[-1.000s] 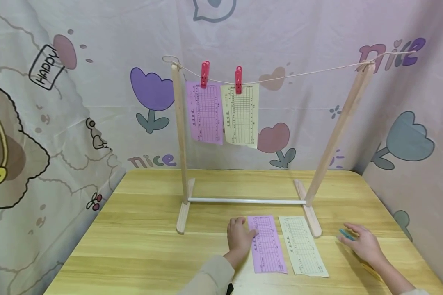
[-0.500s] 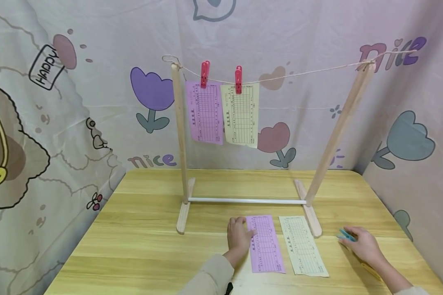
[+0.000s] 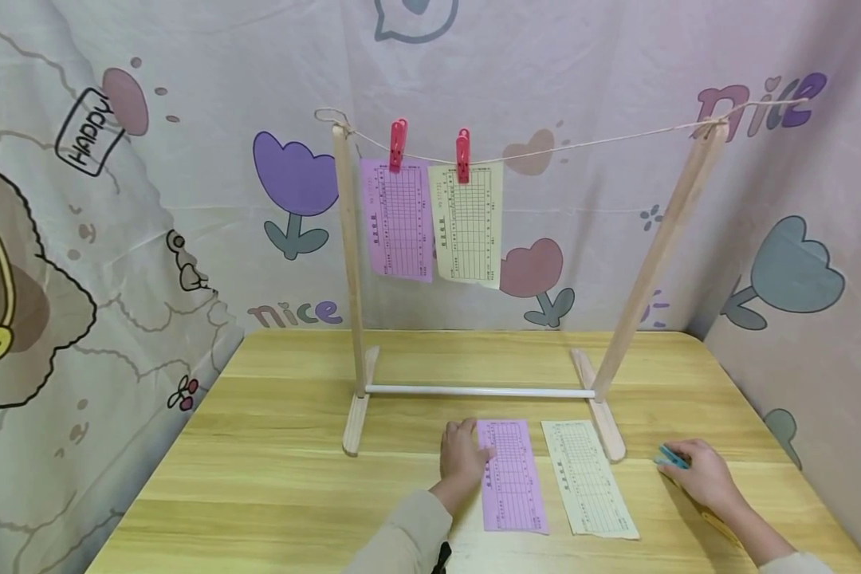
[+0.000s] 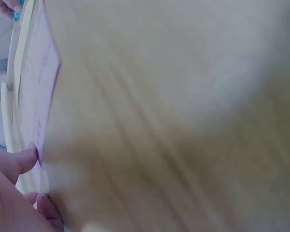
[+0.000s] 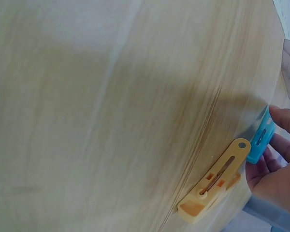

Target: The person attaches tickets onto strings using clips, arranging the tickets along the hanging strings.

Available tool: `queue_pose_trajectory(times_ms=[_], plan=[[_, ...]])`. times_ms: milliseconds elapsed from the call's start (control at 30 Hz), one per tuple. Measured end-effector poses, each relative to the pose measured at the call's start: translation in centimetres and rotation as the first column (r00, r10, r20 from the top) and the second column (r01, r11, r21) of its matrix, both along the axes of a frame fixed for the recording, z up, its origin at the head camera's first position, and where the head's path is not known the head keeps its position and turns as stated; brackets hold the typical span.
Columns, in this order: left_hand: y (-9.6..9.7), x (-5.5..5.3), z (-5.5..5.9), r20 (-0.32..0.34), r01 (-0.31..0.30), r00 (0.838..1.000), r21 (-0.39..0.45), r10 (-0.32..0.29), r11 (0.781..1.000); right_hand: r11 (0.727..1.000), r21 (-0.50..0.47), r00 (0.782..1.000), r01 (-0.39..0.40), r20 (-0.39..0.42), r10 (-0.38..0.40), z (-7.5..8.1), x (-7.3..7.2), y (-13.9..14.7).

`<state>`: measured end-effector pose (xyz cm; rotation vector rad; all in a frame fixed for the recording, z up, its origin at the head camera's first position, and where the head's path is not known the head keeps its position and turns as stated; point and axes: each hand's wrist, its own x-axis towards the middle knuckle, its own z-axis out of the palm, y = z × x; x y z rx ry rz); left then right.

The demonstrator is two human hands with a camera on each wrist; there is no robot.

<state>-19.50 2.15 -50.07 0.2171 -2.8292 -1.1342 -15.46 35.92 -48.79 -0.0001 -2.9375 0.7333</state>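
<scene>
A purple printed paper form lies on the table, and my left hand pinches its left edge. The left wrist view shows the thumb on that sheet, with fingertips curled close by the edge. Right of it lies a pale yellow form, touched by neither hand. My right hand holds a blue clothespin between thumb and fingers, low over the table. An orange-yellow clothespin lies beside it, partly covered by the right forearm in the head view.
Behind stands a wooden rack with two posts and a white crossbar. From its string hang a purple form and a yellow form, held by red clothespins. The rack's right foot lies near the yellow form.
The purple form on the table has slid slightly left and turned straighter under my left hand. My right hand has stayed nearly in place, with the blue clothespin showing more clearly.
</scene>
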Motion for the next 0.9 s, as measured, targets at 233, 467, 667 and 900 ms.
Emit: queue_pose_trajectory(times_ms=[233,467,667,900], plan=[[-0.26,-0.05,0.65,0.032,0.046,0.998,-0.031,-0.045,0.998,1.000,0.001,1.000,-0.005,-0.002,0.005,-0.13,-0.03,0.13],[-0.29,-0.14,0.63,0.025,0.050,0.998,-0.017,-0.049,0.999,1.000,0.001,1.000,-0.004,0.020,0.004,-0.06,-0.07,0.14],[-0.32,-0.24,0.47,0.016,0.038,0.999,-0.006,-0.038,0.999,1.000,0.001,1.000,-0.005,0.029,0.005,0.04,-0.07,0.09],[-0.37,-0.29,0.34,0.008,0.035,0.999,0.005,-0.036,0.999,1.000,-0.002,1.000,-0.008,0.030,0.008,0.14,-0.06,0.04]])
